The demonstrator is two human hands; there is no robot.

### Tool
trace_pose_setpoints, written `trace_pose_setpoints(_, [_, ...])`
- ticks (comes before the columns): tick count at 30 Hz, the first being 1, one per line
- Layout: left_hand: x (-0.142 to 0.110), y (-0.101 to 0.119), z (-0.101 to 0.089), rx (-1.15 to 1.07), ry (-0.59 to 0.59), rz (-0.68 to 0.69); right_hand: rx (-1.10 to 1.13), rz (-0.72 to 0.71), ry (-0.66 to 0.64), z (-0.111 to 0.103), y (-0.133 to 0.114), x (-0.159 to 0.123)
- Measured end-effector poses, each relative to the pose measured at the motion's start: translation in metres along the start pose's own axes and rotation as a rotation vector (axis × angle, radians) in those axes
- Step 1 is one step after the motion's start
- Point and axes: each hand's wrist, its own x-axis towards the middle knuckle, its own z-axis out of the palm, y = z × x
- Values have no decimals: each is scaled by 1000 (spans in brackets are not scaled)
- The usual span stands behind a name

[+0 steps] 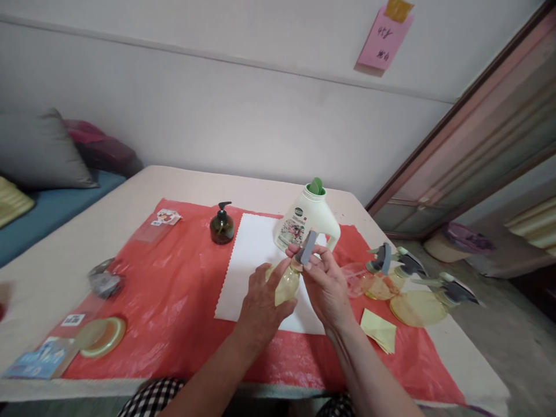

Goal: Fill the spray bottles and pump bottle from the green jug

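Note:
A small clear yellow spray bottle [286, 285] is held tilted over a white sheet [243, 249] with a scalloped edge. My left hand [260, 298] is closed around its body. With the fingers of my right hand [325, 281], I grip the grey spray head [307, 248] at the bottle's neck. Whether the head is screwed tight I cannot tell. Just behind my hands stands a cream detergent-style jug [319, 211] with a handle and a printed label. Something green [316, 185] sticks up from its mouth.
A dark pump bottle [222, 226] stands left of the sheet on red plastic [174, 301]. At right are several spray bottles [419, 307] and a yellow cloth or paper [379, 330]. A round yellowish lid or dish [104, 337] and plastic packets [47, 356] lie at left.

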Motion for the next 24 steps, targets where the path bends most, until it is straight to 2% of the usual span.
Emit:
trace_pose_setpoints(7, [0, -3, 3, -32, 50, -14, 10, -70, 56, 7, 9, 1])
trace_pose_setpoints(13, [0, -4, 8, 27, 88, -33, -54, -162, 284, 15, 28, -5])
trace_pose_setpoints(17, [0, -5, 14, 108, 129, 51, -81, -193, 412, 21, 32, -8])
trace_pose_setpoints(21, [-1, -9, 21, 124, 147, 95, -120, -229, 432, 24, 31, -9])
trace_pose_setpoints(24, [1, -10, 23, 52, 151, 81, -247, -266, 431, 21, 31, -12])
